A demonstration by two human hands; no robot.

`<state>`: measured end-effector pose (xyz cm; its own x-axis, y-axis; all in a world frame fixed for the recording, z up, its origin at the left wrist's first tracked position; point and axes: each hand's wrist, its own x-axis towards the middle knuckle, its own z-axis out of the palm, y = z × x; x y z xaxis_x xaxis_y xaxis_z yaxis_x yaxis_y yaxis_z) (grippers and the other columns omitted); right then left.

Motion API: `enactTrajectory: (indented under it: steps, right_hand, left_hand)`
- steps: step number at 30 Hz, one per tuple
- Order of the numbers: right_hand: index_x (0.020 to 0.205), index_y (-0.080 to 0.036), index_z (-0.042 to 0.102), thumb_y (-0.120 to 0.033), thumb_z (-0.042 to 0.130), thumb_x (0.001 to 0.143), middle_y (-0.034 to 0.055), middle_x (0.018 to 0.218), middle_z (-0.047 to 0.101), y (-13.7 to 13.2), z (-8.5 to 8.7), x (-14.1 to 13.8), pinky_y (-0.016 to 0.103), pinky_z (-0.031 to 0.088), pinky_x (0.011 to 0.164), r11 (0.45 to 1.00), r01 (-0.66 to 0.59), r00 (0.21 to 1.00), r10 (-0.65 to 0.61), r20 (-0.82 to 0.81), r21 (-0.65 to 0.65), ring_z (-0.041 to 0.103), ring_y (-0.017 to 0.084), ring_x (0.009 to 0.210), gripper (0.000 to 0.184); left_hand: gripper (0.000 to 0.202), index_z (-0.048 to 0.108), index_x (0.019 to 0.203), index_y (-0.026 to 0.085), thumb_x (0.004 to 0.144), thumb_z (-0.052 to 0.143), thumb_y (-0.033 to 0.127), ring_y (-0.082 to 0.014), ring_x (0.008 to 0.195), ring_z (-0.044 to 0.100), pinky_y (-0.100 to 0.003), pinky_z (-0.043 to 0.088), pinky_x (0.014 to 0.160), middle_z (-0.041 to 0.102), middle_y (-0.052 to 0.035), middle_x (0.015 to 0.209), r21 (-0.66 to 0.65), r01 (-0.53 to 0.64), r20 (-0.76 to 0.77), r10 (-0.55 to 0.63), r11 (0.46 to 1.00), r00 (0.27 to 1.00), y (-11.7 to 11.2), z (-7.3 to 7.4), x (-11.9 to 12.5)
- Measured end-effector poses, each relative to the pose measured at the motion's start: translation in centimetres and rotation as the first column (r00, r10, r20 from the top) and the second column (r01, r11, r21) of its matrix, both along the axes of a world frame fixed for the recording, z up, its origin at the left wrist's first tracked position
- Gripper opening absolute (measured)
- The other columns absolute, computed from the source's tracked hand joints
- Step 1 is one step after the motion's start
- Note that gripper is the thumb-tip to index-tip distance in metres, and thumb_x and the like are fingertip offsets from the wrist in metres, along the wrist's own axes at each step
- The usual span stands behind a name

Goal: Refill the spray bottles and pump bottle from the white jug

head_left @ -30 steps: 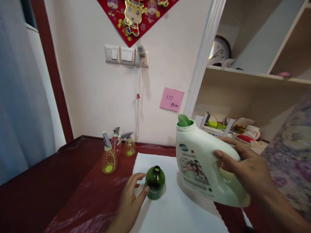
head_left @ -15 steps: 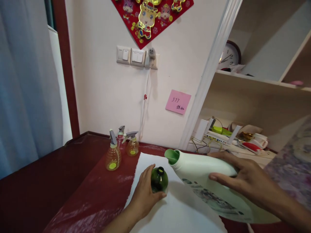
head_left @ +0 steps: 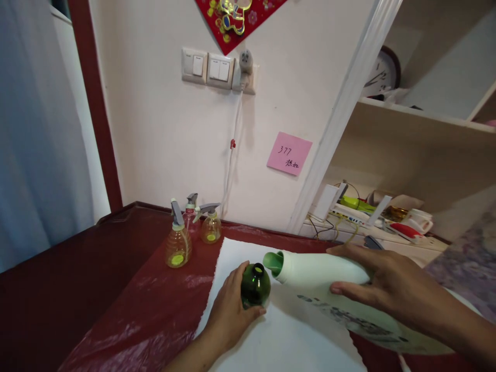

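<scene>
A small dark green bottle [head_left: 256, 283] stands open-mouthed on a white sheet [head_left: 287, 336] spread over the red table. My left hand [head_left: 228, 310] is wrapped round its left side. My right hand [head_left: 383, 289] grips a big white detergent jug [head_left: 321, 276], tipped almost flat. The jug's green spout [head_left: 273, 260] hangs just right of and slightly above the green bottle's mouth. I cannot see any liquid coming out.
Three amber spray bottles [head_left: 177, 245] stand at the back left near the wall. A white cable [head_left: 232, 155] drops from a wall socket. At the right, a cluttered shelf [head_left: 387, 217] holds small items, with a clock [head_left: 382, 72] above it. A pink note [head_left: 289, 153] sticks on the wall.
The jug went from nearly upright to almost flat, its spout dropping to the green bottle's mouth. My left hand closed round the green bottle. The view shifted.
</scene>
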<state>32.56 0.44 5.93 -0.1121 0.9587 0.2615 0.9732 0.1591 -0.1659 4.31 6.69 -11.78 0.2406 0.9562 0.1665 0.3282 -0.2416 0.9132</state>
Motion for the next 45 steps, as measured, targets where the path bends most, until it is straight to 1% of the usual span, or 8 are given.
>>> enactTrajectory:
  steps: [5,10,15,20,23,31,38,45]
  right_hand:
    - [0.113,-0.043,0.069,-0.068,0.069,0.072,-0.0041,0.096,0.078,0.4,-0.2,-0.1,0.037,0.053,0.063,1.000,-0.003,0.997,0.003,0.071,-0.006,0.072,0.027,0.079,0.047]
    - [0.113,-0.043,0.068,-0.067,0.067,0.073,-0.0029,0.095,0.079,0.9,0.0,-0.6,0.039,0.052,0.062,1.000,0.017,0.990,-0.014,0.141,-0.022,0.072,0.029,0.077,0.048]
    - [0.116,-0.039,0.068,-0.066,0.067,0.075,0.0000,0.095,0.079,1.2,0.1,-0.8,0.040,0.052,0.063,1.000,-0.013,0.982,0.017,0.191,-0.023,0.072,0.030,0.077,0.049]
    - [0.119,-0.034,0.065,-0.059,0.063,0.082,0.0032,0.097,0.078,1.0,0.5,-1.2,0.041,0.054,0.062,0.996,-0.086,0.960,0.088,0.267,-0.020,0.073,0.031,0.078,0.045]
    - [0.118,-0.034,0.064,-0.055,0.061,0.084,0.0027,0.099,0.078,0.7,0.9,-1.6,0.042,0.056,0.062,0.996,-0.089,0.945,0.090,0.313,-0.018,0.073,0.031,0.079,0.040]
    - [0.121,-0.035,0.061,-0.053,0.058,0.087,0.0008,0.102,0.077,0.6,1.6,-1.9,0.046,0.056,0.068,0.996,-0.045,0.935,0.070,0.347,-0.077,0.073,0.030,0.083,0.039]
    - [0.122,-0.034,0.062,-0.050,0.059,0.087,0.0022,0.103,0.076,0.6,1.9,-2.2,0.046,0.055,0.071,0.996,-0.032,0.920,0.063,0.387,-0.085,0.071,0.029,0.084,0.039]
    - [0.123,-0.032,0.062,-0.052,0.056,0.088,0.0040,0.104,0.076,0.8,2.3,-2.7,0.048,0.055,0.072,0.993,-0.029,0.909,0.073,0.410,-0.114,0.072,0.031,0.086,0.041]
  left_hand:
    - [0.092,0.040,0.147,0.021,0.063,0.077,0.017,-0.0325,0.137,0.045,-0.047,0.034,0.115,0.050,-0.0124,0.148,0.005,-0.008,0.000,0.008,1.000,1.000,0.1,0.1,0.1]
    - [0.091,0.039,0.147,0.021,0.064,0.076,0.018,-0.0328,0.137,0.044,-0.047,0.033,0.116,0.049,-0.0131,0.149,0.007,0.003,-0.004,-0.003,1.000,1.000,0.0,0.1,0.1]
    - [0.090,0.037,0.148,0.024,0.066,0.076,0.019,-0.0329,0.136,0.045,-0.048,0.034,0.114,0.049,-0.0118,0.148,0.021,0.015,-0.020,-0.015,1.000,1.000,0.0,0.1,0.0]
    - [0.091,0.036,0.148,0.023,0.067,0.077,0.020,-0.0297,0.138,0.043,-0.043,0.033,0.115,0.048,-0.0104,0.149,0.000,0.014,-0.063,-0.014,1.000,0.998,0.0,0.3,0.0]
    - [0.092,0.035,0.148,0.023,0.066,0.077,0.019,-0.0281,0.137,0.043,-0.041,0.033,0.115,0.048,-0.0094,0.150,-0.007,0.010,-0.074,-0.011,1.000,0.997,-0.1,0.5,0.0]
    - [0.093,0.035,0.148,0.023,0.066,0.077,0.019,-0.0278,0.137,0.043,-0.040,0.032,0.115,0.048,-0.0090,0.149,-0.008,0.017,-0.068,-0.017,1.000,0.998,0.0,0.5,0.1]
    - [0.092,0.034,0.149,0.023,0.067,0.077,0.020,-0.0280,0.137,0.042,-0.041,0.032,0.116,0.047,-0.0093,0.150,-0.001,0.026,-0.070,-0.026,1.000,0.997,0.0,0.3,0.0]
    - [0.093,0.034,0.148,0.025,0.066,0.077,0.020,-0.0282,0.136,0.043,-0.041,0.033,0.114,0.047,-0.0086,0.149,-0.015,0.027,-0.067,-0.028,1.000,0.997,-0.1,0.3,0.0]
